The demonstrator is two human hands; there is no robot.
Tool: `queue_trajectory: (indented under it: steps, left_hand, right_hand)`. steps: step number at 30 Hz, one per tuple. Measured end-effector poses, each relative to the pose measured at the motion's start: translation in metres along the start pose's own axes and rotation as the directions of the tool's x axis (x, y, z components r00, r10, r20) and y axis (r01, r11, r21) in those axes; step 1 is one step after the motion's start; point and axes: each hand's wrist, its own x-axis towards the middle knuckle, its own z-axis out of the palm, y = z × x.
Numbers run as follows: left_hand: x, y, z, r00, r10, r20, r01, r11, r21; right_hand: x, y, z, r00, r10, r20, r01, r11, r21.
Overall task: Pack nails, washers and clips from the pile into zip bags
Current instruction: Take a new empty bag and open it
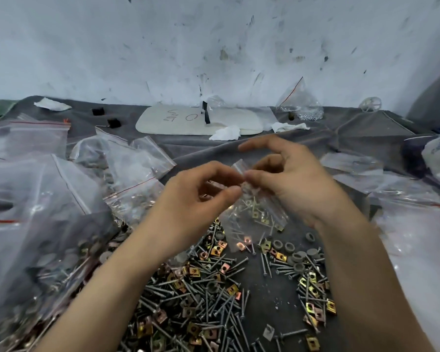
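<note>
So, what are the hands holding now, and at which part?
The left hand and the right hand both pinch a small zip bag at its top edge.

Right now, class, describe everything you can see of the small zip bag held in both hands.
The small zip bag is clear, thin, crinkled plastic, holding a few grey nails and brass-coloured clips. The left hand and right hand pinch its top edge, so it hangs tilted over the pile. Whether its zip is sealed cannot be seen.
</note>
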Motion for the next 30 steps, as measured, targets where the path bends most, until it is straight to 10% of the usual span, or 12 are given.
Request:
queue_trajectory:
  steps: [13, 30]
  left_hand:
    - [0.000, -0.005, 0.005, 0.996, -0.086, -0.003, 0.081, 0.948, -0.308]
    - [0.001, -0.004, 0.005, 0.996, -0.093, 0.012, 0.092, 0.951, -0.296]
  right_hand:
    - [0.004, 0.003, 0.021, 1.000, 0.021, 0.023, -0.025, 0.985, 0.171]
    - [0.007, 0.001, 0.036, 0.996, -0.063, -0.060, 0.060, 0.997, -0.046]
